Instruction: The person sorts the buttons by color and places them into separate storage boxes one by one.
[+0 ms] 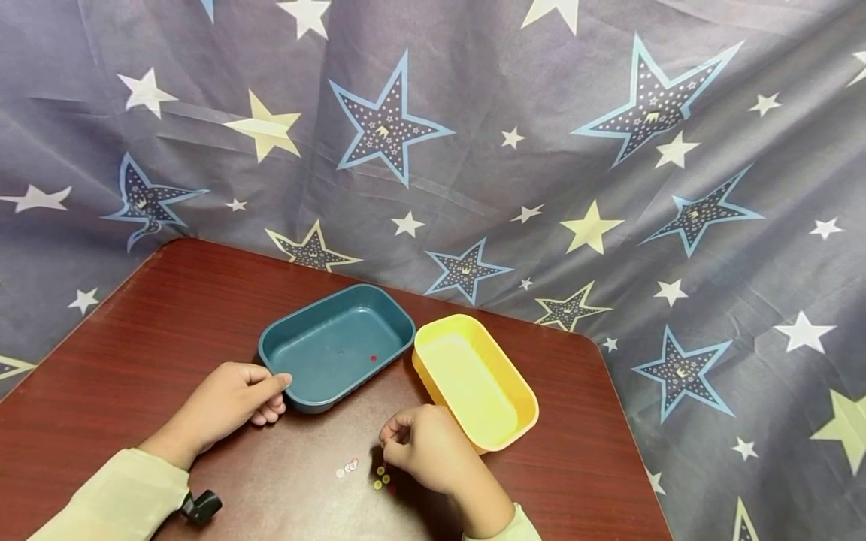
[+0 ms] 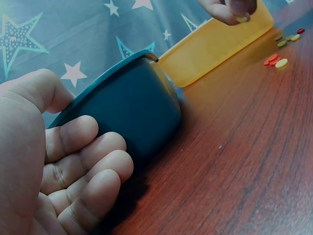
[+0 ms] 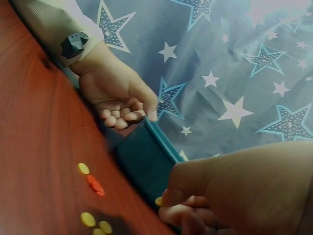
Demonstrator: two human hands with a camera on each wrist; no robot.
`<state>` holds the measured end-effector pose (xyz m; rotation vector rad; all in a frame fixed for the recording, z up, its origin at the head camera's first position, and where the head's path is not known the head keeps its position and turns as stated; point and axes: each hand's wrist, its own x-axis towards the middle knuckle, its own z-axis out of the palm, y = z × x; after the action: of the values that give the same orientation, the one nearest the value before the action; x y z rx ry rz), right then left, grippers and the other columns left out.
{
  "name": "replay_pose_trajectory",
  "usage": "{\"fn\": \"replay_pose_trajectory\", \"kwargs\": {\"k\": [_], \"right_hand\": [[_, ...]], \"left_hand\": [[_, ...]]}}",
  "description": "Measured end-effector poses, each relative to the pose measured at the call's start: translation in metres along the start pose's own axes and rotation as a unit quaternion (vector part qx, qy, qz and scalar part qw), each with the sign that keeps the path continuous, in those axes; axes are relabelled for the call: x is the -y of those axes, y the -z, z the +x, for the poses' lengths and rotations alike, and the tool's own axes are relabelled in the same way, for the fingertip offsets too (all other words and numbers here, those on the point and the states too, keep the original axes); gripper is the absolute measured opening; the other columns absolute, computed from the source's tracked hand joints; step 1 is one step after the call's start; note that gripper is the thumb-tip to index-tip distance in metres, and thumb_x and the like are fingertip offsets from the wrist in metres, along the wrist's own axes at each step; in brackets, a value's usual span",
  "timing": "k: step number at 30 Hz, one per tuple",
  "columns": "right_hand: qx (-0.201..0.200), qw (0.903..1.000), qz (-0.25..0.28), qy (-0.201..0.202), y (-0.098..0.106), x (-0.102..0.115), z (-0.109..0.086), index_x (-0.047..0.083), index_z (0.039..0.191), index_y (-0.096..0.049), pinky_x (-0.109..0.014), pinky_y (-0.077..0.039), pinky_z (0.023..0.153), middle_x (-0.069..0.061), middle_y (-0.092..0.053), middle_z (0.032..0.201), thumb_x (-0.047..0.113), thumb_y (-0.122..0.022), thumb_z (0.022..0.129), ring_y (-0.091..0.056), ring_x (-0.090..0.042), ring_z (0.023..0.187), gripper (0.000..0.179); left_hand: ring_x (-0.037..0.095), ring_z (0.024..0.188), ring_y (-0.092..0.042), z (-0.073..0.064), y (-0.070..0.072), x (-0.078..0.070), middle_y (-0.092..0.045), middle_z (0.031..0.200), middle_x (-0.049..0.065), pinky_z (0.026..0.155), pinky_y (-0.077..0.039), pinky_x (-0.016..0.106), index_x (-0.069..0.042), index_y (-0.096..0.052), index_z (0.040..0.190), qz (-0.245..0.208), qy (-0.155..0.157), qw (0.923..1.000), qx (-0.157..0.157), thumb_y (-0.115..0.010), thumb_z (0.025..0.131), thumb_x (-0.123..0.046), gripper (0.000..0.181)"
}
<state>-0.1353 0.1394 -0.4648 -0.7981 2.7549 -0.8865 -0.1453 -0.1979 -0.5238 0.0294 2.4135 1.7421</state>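
My left hand [image 1: 237, 398] grips the near left rim of a teal plastic tub [image 1: 325, 368], its thumb over the edge and its fingers against the outside wall. Inside that tub lies one small red disc [image 1: 373, 358]. Beside a yellow tub [image 1: 473, 376], my right hand [image 1: 429, 447] pinches a small yellow button-like disc [image 3: 159, 201] between thumb and forefinger, above the table. Several loose yellow discs [image 1: 386, 479] lie below this hand, with a dark red one [image 2: 301, 31] close by. Left of them is a small group of orange-red discs [image 2: 272, 59] and a yellow one [image 2: 281, 63].
The two tubs stand side by side on a reddish-brown wooden table [image 1: 203, 300], nearly touching at one corner. Behind the table hangs a grey curtain [image 1: 473, 203] with stars. A black wrist device [image 1: 201, 506] is on the left sleeve.
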Motion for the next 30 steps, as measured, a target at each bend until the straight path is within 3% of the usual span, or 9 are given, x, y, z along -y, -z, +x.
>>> {"fn": "replay_pose_trajectory", "kwargs": {"k": [10, 14, 25, 30], "right_hand": [[-0.031, 0.9992, 0.024, 0.005, 0.023, 0.005, 0.014, 0.028, 0.077, -0.073, -0.016, -0.05, 0.061, 0.019, -0.064, 0.069, 0.013, -0.074, 0.084, -0.057, 0.004, 0.063, 0.017], [-0.037, 0.9984, 0.041, -0.01, 0.033, 0.006, 0.021, 0.027, 0.08, -0.076, -0.018, -0.052, 0.063, 0.018, -0.066, 0.071, 0.013, -0.075, 0.086, -0.059, 0.001, 0.066, 0.015], [-0.052, 0.9947, 0.082, -0.033, 0.05, 0.006, 0.043, 0.02, 0.087, -0.081, -0.021, -0.054, 0.062, 0.011, -0.072, 0.078, 0.015, -0.076, 0.089, -0.062, -0.006, 0.067, 0.008], [-0.05, 0.9954, 0.076, -0.031, 0.054, 0.002, 0.051, 0.02, 0.087, -0.082, -0.019, -0.049, 0.057, 0.009, -0.072, 0.077, 0.015, -0.077, 0.09, -0.059, -0.007, 0.063, 0.008]], "left_hand": [[0.02, 0.067, -0.073, 0.0, 0.001, 0.001, -0.075, 0.075, 0.01, 0.063, -0.064, 0.035, -0.004, -0.076, 0.081, -0.005, -0.007, 1.0, 0.004, -0.067, 0.103, -0.045, 0.048], [0.02, 0.067, -0.074, -0.001, 0.001, -0.001, -0.075, 0.075, 0.01, 0.062, -0.064, 0.035, -0.004, -0.076, 0.08, -0.002, -0.006, 1.0, 0.004, -0.067, 0.103, -0.046, 0.048], [0.02, 0.068, -0.074, 0.0, 0.002, 0.0, -0.076, 0.076, 0.01, 0.062, -0.063, 0.034, -0.005, -0.077, 0.081, 0.001, -0.007, 1.0, 0.002, -0.066, 0.103, -0.046, 0.047], [0.021, 0.068, -0.074, 0.0, 0.001, 0.001, -0.075, 0.075, 0.009, 0.062, -0.063, 0.035, -0.006, -0.077, 0.081, 0.004, -0.006, 1.0, 0.002, -0.066, 0.103, -0.046, 0.047]]}}
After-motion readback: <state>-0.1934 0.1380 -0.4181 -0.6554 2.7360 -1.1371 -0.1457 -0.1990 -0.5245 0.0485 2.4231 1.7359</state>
